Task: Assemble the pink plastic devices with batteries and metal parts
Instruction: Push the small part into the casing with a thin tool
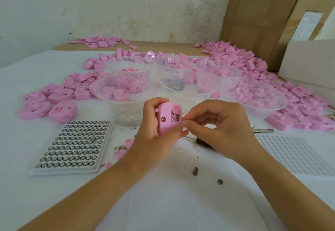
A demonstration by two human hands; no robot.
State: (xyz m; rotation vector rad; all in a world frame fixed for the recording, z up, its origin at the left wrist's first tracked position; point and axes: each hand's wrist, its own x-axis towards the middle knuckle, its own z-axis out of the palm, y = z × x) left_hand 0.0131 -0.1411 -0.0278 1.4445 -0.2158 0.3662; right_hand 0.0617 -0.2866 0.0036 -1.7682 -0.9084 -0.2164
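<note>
My left hand point(154, 122) grips a pink plastic device point(167, 117) upright above the table, its open battery compartment facing me with metal parts showing inside. My right hand point(217, 125) pinches a small metal part point(184, 121) right at the device's right edge, beside the compartment. A white tray of button batteries point(72, 143) lies at the left. A few loose button batteries point(195, 171) lie on the white table cover near me.
Several clear plastic bowls point(253, 96) of pink parts, clear bits and small metal pieces stand behind my hands. Heaps of pink devices point(54, 100) spread left and right. An empty white tray point(297, 154) lies at the right, with tweezers point(262, 131) beside it. Cardboard boxes point(262, 13) stand back right.
</note>
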